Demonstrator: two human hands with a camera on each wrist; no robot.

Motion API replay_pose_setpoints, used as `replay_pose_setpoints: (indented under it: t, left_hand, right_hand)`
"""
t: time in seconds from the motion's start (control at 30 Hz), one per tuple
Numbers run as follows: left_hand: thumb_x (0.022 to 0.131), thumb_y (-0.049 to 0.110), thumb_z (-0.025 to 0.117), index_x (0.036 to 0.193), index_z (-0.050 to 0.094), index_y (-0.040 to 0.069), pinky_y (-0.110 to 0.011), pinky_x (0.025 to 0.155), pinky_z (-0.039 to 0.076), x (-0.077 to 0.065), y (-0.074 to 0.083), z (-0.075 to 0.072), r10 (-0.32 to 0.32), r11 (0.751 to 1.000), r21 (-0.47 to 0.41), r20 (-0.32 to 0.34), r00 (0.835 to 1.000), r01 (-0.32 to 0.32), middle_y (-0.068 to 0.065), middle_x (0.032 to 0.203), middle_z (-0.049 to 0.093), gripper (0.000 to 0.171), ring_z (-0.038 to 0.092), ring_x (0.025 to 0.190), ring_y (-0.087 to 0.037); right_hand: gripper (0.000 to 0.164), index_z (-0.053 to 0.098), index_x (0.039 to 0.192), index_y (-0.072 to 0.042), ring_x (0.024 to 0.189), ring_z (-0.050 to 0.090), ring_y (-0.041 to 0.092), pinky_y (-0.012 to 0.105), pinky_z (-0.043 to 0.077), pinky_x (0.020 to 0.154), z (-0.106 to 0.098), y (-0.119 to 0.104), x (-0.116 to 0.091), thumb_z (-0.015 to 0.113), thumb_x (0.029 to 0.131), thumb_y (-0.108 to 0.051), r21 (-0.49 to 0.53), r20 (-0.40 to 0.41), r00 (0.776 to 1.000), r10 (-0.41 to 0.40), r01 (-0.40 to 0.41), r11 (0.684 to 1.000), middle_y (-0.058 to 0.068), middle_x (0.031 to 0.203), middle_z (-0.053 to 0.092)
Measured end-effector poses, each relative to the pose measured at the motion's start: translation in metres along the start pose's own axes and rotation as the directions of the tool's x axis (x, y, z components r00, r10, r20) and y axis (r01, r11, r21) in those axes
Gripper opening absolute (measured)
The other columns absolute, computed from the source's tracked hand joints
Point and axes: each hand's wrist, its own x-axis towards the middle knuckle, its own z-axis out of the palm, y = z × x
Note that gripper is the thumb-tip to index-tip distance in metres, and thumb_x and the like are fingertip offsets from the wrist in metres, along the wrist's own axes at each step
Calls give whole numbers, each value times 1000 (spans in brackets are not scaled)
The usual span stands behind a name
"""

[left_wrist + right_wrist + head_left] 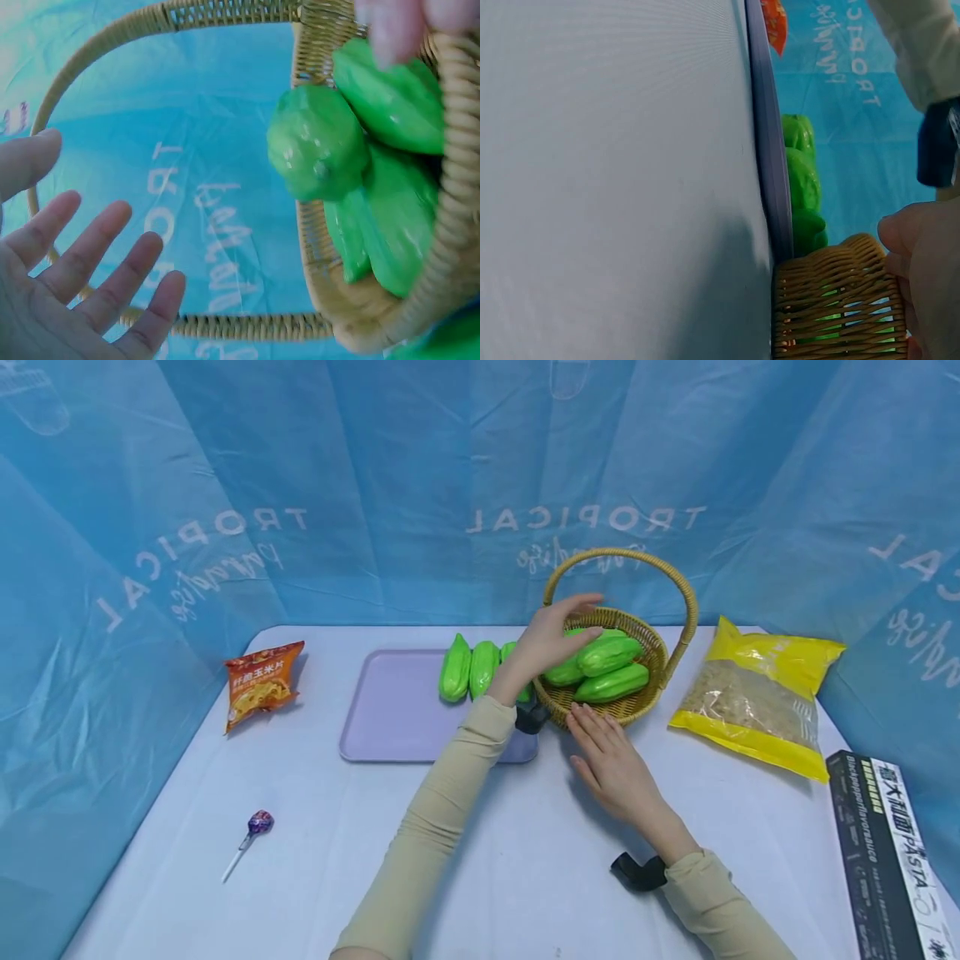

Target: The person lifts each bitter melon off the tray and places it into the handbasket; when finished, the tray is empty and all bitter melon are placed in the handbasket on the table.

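Observation:
Several glossy green ribbed gourds (609, 655) lie heaped in a wicker basket (637, 716) with a tall arched handle. My left hand (551, 639) is over the basket's left side, under the handle; its fingers are spread with nothing in them, as the left wrist view shows. My right hand (615, 768) is at the front of the basket, straight fingers right at the rim. In the right wrist view that hand (934, 277) lies along the woven wall (840, 304). More green gourds (454, 670) lie side by side on a lilac tray (390, 718), partly hidden by my left arm.
An orange snack bag (262, 685) stands at the back left, with a lollipop (259, 823) nearer the front. To the right are a yellow bag of dry food (750, 702) and a black-and-white pasta box (881, 852). A blue curtain (420, 485) hangs behind the white table.

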Motion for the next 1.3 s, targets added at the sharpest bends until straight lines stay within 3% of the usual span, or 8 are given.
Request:
replay_pose_setpoints:
  t: [0.2, 0.4, 0.53, 0.77, 0.97, 1.03, 1.1, 1.3]
  left_hand:
    - [97, 32, 60, 146, 43, 20, -40, 105, 45, -16, -10, -12, 14, 998, -51, -136, 991, -22, -4, 144, 52, 54, 51, 130, -22]
    - [96, 28, 61, 146, 43, 19, -39, 104, 45, -29, -21, -33, -60, 991, -129, -247, 967, 29, -4, 145, 50, 54, 50, 130, -25]
    - [97, 28, 61, 146, 43, 19, -39, 104, 45, -40, -37, -43, -130, 981, -178, -311, 942, 77, -5, 144, 52, 53, 50, 129, -26]
    - [97, 28, 60, 145, 45, 19, -45, 105, 44, -62, -68, -52, -270, 958, -208, -421, 866, 197, -7, 143, 52, 51, 49, 130, -29]
    - [98, 26, 58, 143, 48, 15, -47, 107, 42, -78, -95, -51, -402, 915, -224, -494, 771, 334, -11, 142, 53, 48, 49, 130, -33]
    - [97, 24, 58, 142, 49, 13, -46, 107, 42, -82, -102, -49, -435, 901, -247, -504, 746, 358, -13, 141, 53, 46, 49, 130, -35]
    - [97, 23, 58, 141, 50, 11, -46, 108, 42, -86, -106, -49, -462, 887, -272, -504, 730, 373, -15, 141, 52, 46, 48, 130, -37]
    - [97, 27, 57, 141, 49, 11, -50, 107, 41, -95, -115, -46, -520, 854, -307, -482, 706, 419, -17, 143, 49, 48, 47, 131, -38]
  right_hand:
    - [59, 38, 147, 1, 143, 32, 35, 49, 23, 118, -1, 0, -1, 59, 95, -17, -1, -12, 1000, 1, -1, 1000, 17, 155, 35]
    - [59, 39, 146, 1, 142, 33, 35, 50, 24, 117, -1, 0, 0, 59, 94, -16, 2, -24, 1000, -9, 9, 1000, 17, 154, 36]
    - [59, 39, 147, 1, 143, 32, 34, 50, 23, 117, 0, 1, 0, 59, 95, -17, 5, -20, 1000, -5, 5, 1000, 16, 155, 36]
    - [59, 40, 146, 1, 142, 33, 35, 50, 24, 117, 1, 0, 0, 60, 94, -16, 6, -26, 1000, -9, 9, 1000, 17, 154, 37]
    - [59, 41, 145, 1, 141, 35, 35, 51, 25, 116, 1, -1, 0, 61, 93, -16, 3, -41, 999, -17, 17, 1000, 17, 153, 38]
    - [59, 41, 145, 2, 141, 35, 35, 51, 25, 116, 0, -1, 0, 61, 93, -16, 1, -45, 999, -21, 21, 1000, 18, 153, 38]
    - [59, 41, 145, 2, 141, 35, 35, 50, 25, 116, 0, -1, 0, 62, 92, -15, -1, -47, 999, -24, 24, 1000, 18, 153, 38]
    - [60, 40, 146, 2, 141, 35, 36, 51, 25, 116, 1, -2, 0, 62, 92, -15, 4, -51, 998, -26, 26, 1000, 18, 153, 38]
